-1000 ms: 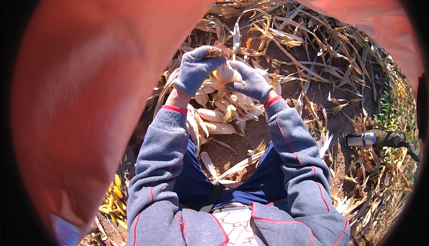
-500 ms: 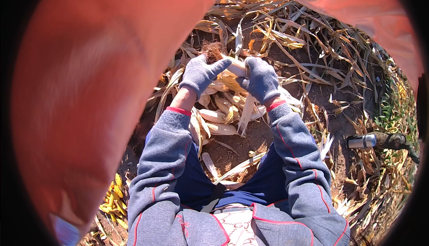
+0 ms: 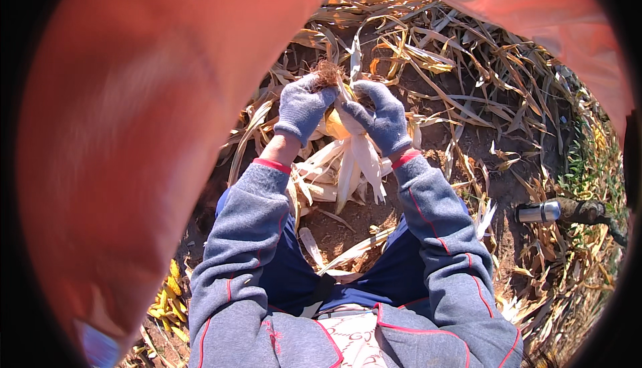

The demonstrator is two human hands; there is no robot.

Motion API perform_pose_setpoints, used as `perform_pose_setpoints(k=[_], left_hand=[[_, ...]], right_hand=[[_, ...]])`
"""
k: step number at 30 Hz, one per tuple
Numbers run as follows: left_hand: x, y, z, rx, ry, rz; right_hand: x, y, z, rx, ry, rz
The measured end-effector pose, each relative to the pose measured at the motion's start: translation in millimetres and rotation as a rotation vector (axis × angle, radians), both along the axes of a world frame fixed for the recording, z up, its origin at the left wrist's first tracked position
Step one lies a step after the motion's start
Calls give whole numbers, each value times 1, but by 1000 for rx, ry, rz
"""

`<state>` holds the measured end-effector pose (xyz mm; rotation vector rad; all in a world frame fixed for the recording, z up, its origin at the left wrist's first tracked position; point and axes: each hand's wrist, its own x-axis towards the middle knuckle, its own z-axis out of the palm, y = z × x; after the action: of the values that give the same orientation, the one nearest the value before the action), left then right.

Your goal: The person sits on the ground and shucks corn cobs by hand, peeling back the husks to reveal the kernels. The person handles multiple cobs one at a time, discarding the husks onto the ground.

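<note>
Both hands: left hand (image 3: 302, 108) and right hand (image 3: 380, 117) clamped on cob (image 3: 338, 124).
Husk (image 3: 358, 164): partly peeled, silk (image 3: 327, 72) remains.
Pile (image 3: 167, 298): some cobs stripped.

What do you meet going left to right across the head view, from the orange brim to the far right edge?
Orange hat brim → yellow corn cobs → left hand → husked corn ear → right hand → metal flask → green weeds.
</note>
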<state>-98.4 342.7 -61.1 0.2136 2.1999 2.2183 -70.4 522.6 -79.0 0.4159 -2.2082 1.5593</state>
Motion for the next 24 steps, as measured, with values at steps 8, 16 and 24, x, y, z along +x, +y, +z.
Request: perform_pose_setpoints(k=[8, 16, 24], left_hand=[[7, 3, 11, -84, 36, -30], [15, 10, 22, -531, 319, -42], [14, 17, 7, -714, 603, 84]], right_hand=[[-3, -3, 2, 5, 35, -45], [-6, 8, 6, 99, 32, 110], [-4, -2, 4, 190, -38, -38]])
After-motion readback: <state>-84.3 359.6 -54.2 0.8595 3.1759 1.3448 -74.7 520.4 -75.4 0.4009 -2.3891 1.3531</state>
